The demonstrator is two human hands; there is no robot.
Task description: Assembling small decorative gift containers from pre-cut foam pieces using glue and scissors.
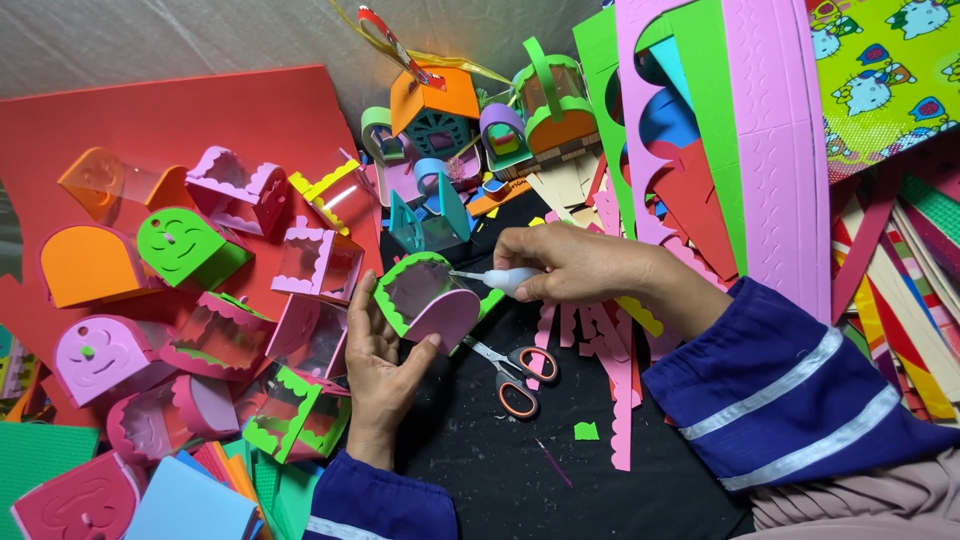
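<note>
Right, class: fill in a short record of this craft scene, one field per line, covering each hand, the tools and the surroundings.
Left hand: the left hand holds a small arched foam box with a pink end and green scalloped trim.
Right hand: the right hand grips a small white glue applicator, its tip at the box's edge.
Tool nearby: orange-handled scissors lie on the black work mat.
Left side: finished foam boxes on a red foam sheet.
Right side: stacked pink and green foam sheets.

Green cartoon-printed wrapping sheet [885, 70], top right
</note>
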